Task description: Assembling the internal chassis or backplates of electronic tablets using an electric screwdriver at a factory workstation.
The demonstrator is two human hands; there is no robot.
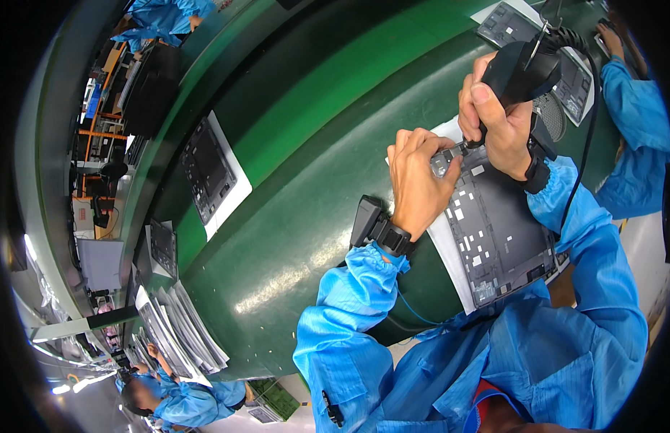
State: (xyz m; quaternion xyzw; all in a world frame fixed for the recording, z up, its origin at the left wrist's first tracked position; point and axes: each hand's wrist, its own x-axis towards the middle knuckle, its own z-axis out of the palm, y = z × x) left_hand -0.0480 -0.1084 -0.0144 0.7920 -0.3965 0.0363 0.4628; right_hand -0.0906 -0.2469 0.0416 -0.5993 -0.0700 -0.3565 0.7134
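Note:
A dark, thin laptop-like housing (498,231) with several small white patches lies on a white sheet (450,256) in front of me. My left hand (425,173) is at the housing's far edge, its fingers bent and its thumb and fingertips closed about a small silvery part (441,164). My right hand (499,119) is wrapped round a black electric screwdriver (519,72), which hangs from a metal hook and has a coiled cord. The screwdriver is held upright over the far edge of the housing. Its tip is hidden behind my fingers.
Similar panels lie on white sheets on the green bench (313,166), including a panel (208,169) at the left and another panel (571,86) beyond my right hand. A stack of panels (180,325) stands at lower left. Co-workers in blue sleeves (638,137) sit nearby.

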